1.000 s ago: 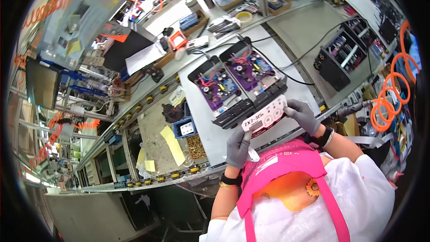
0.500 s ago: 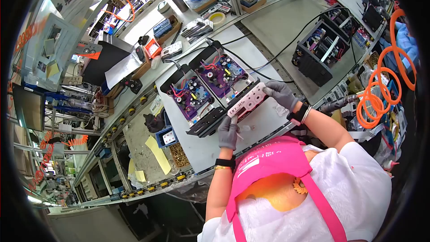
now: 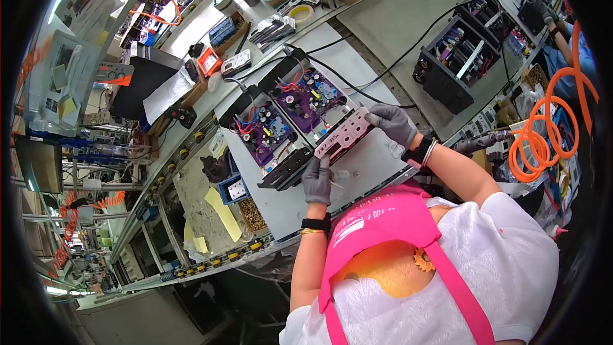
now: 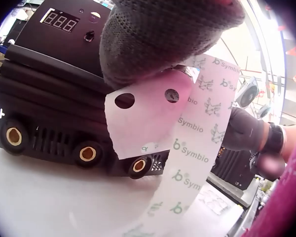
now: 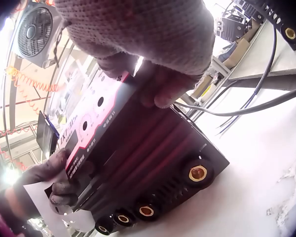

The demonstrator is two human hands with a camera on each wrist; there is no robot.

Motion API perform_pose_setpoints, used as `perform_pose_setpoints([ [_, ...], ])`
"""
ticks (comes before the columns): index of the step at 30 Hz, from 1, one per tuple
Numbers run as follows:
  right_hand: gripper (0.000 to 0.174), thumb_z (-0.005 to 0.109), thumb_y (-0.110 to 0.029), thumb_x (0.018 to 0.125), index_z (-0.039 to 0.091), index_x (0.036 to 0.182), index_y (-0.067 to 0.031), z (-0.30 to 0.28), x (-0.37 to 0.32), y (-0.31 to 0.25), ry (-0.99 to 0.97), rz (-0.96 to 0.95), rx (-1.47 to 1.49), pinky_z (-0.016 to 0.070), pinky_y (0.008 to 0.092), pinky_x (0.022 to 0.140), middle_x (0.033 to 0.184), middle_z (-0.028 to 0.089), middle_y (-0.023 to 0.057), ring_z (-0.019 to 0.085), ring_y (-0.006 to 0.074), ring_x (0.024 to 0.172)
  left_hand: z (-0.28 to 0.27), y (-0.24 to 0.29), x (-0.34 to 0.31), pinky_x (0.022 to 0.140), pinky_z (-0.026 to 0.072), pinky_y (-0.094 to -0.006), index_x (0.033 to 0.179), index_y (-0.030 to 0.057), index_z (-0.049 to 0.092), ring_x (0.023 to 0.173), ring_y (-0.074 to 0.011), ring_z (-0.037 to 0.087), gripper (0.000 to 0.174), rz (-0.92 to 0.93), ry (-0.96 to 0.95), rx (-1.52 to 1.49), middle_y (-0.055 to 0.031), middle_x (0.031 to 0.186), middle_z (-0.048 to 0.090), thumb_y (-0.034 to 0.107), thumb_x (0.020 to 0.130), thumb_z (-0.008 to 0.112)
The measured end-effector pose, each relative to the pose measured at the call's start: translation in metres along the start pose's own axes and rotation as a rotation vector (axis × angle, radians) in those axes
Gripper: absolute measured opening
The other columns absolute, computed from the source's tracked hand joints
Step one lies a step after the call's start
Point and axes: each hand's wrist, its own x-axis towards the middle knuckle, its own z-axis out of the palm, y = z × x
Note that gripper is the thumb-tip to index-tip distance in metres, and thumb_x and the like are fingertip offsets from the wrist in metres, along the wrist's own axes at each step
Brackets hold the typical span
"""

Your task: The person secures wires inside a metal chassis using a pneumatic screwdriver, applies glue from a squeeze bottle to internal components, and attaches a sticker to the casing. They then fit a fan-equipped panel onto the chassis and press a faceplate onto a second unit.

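Two open black machine housings with purple circuit boards, a left unit (image 3: 262, 131) and a right unit (image 3: 310, 99), stand side by side on a white board (image 3: 377, 156). Across the right unit's front lies a white printed panel sticker (image 3: 343, 135) marked ZX7-315. My gloved left hand (image 3: 317, 180) pinches its left end, and my gloved right hand (image 3: 394, 124) holds the right end against the housing's upper edge. Backing paper (image 4: 192, 133) printed Symbio hangs below the left hand. In the left wrist view, the left unit's digit display (image 4: 60, 20) and round brass-lined sockets (image 4: 87, 153) show.
Black cables run behind the units. Another black machine (image 3: 450, 67) stands farther right, with a coiled orange air hose (image 3: 530, 153) nearby. Left are a blue bin (image 3: 234, 189), a bin of small brass parts (image 3: 253, 214) and yellow paper (image 3: 223, 214). Another person's gloved hand (image 3: 539, 9) shows far right.
Both hands have moved the panel sticker from in front of the units onto the right unit's front. The head view has shifted, and another person's hand has appeared at the upper right.
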Motion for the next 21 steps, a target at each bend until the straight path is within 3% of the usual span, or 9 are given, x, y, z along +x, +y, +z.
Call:
perform_pose_setpoints([
  [21,0.017,0.061,-0.015,0.088,0.064,0.083,0.0008,0.0011,0.0031,0.005,0.016,-0.057,-0.075,0.0442,0.026,0.067,0.076,0.057,0.0034,0.055,0.0108,0.072,-0.0016,0.0027,0.0006,0.049,0.0387,-0.0229,0.105,0.0036,0.064,0.052,-0.0061,0.048,0.025,-0.002,0.014,0.029,0.0019,0.061,0.053,0.023,0.091,0.059],
])
